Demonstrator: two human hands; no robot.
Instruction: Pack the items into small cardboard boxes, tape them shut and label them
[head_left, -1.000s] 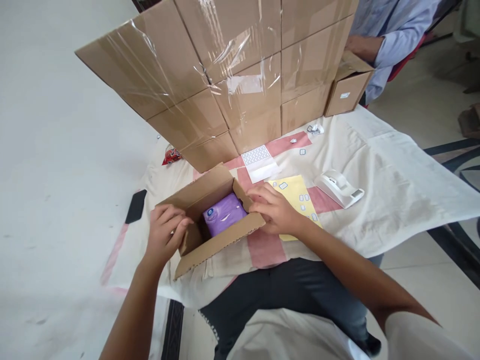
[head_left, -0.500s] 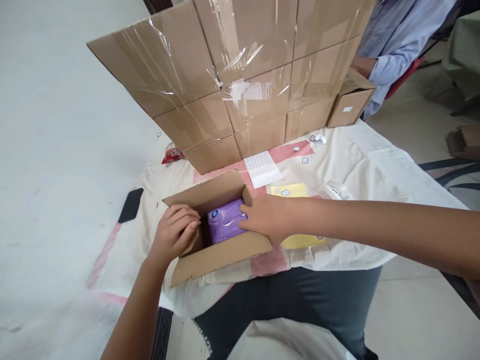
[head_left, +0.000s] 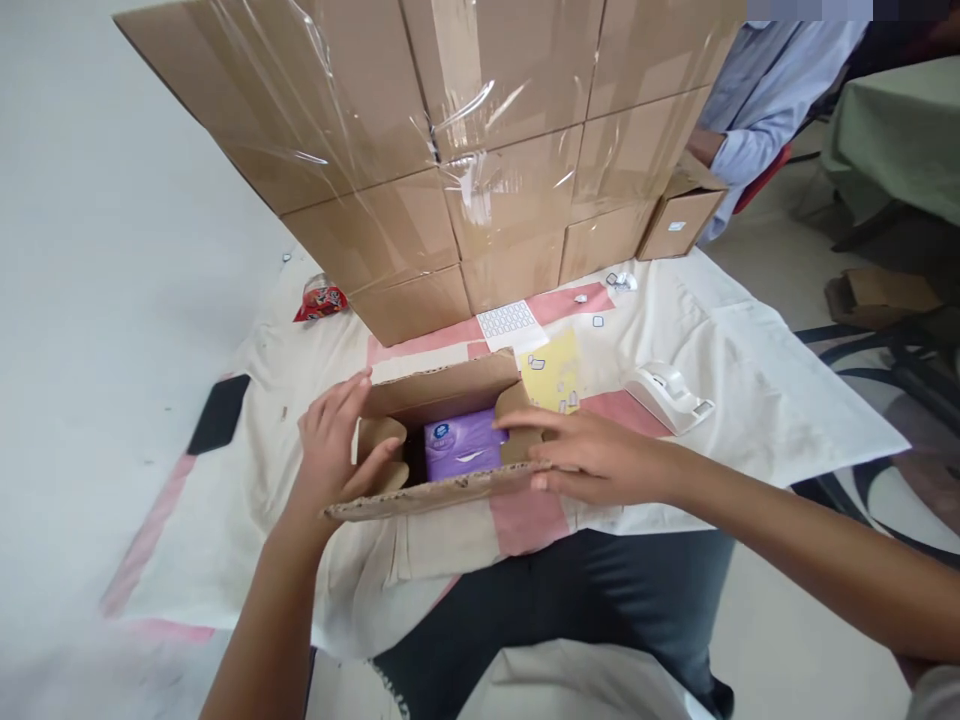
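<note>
A small open cardboard box sits on the cloth in front of me, and a purple packet lies inside it. My left hand rests against the box's left side, fingers stretched, thumb pressing the left flap inward. My right hand lies flat across the right flap and the raised front flap, fingers extended. Neither hand holds anything loose.
A wall of taped cardboard boxes stands just behind. On the white cloth lie a white tape dispenser, a yellow sheet, a label sheet, a black phone and a red wrapper. A blue-sleeved person handles a small box.
The box's side flaps have been folded inward and the front flap lifted. My right hand came off the purple packet onto the flaps; my left fingers straightened.
</note>
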